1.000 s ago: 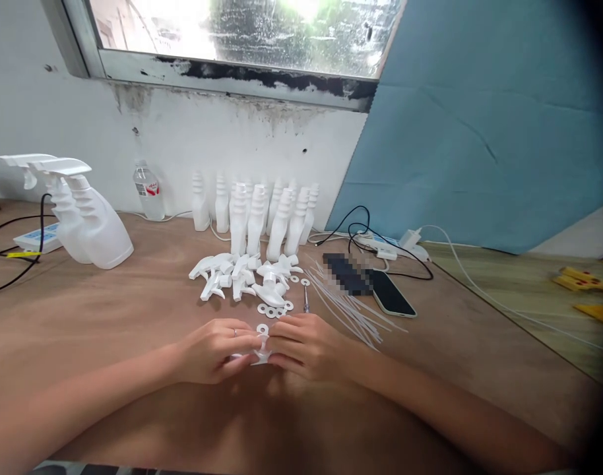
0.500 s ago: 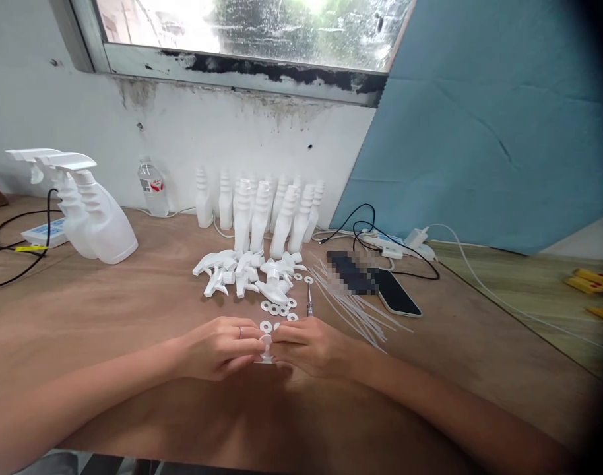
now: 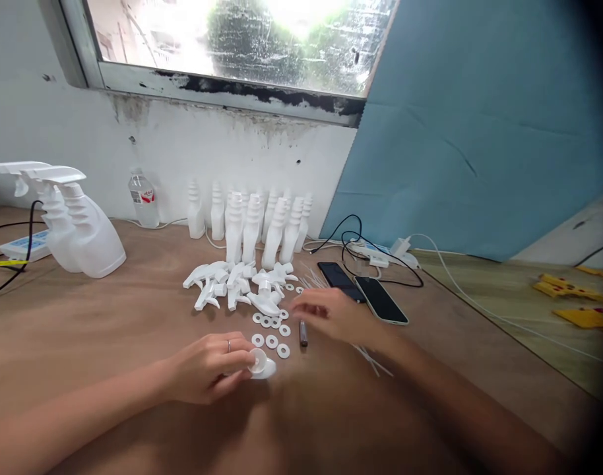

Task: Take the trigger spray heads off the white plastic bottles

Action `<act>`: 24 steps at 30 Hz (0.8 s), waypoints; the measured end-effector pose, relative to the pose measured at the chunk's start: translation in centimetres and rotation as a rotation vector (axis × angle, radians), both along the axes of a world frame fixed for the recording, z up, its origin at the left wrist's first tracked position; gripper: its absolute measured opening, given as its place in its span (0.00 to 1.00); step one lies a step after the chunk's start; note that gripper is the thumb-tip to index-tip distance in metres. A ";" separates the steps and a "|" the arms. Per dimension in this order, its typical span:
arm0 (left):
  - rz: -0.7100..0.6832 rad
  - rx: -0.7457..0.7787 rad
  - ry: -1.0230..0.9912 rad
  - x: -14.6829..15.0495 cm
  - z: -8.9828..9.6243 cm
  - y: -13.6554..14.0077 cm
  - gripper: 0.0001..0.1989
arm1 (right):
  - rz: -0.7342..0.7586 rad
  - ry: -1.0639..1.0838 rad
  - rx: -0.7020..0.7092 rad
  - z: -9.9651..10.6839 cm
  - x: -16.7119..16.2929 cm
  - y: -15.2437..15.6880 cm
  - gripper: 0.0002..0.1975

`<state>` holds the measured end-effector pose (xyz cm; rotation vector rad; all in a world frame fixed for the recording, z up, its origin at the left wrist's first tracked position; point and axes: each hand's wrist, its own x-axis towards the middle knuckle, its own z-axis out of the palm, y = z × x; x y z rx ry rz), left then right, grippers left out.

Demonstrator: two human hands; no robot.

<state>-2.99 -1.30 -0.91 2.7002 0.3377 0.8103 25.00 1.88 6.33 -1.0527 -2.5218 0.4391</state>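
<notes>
My left hand is closed on a white spray trigger head, its round collar turned up toward me. My right hand hovers over the loose parts, fingers curved and thumb apart, with nothing visible between them. Just below its fingertips lies a slim tool with a dark handle, its far end hidden by the hand. Flat white ring washers are scattered between the hands and farther back. Behind them is a pile of white spray trigger heads.
White bottles stand grouped by the wall. Two spray bottles and a clear drink bottle are to the left. Thin white tubes lie partly under my right forearm, near two phones. Cables and a power strip sit behind.
My right hand has left the trigger head and moved forward and right, above the washers and tool. My left hand keeps the trigger head. The view has shifted slightly.
</notes>
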 end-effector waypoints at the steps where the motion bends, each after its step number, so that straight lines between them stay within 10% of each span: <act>1: 0.005 -0.001 -0.010 0.0 0.0 0.0 0.10 | -0.121 -0.133 -0.059 0.7 1.0 0.9 0.10; 8: 0.019 -0.023 -0.067 0.3 -0.3 0.1 0.11 | -0.350 -0.594 -0.606 -0.7 5.1 3.9 0.11; 15: 0.219 -0.172 -0.090 0.3 -1.3 -0.4 0.17 | -0.394 -0.529 -0.653 0.1 3.7 3.0 0.08; 24: 0.211 -0.401 -0.087 0.6 -0.6 -0.6 0.19 | 0.099 0.582 -0.429 3.5 -2.3 -2.3 0.10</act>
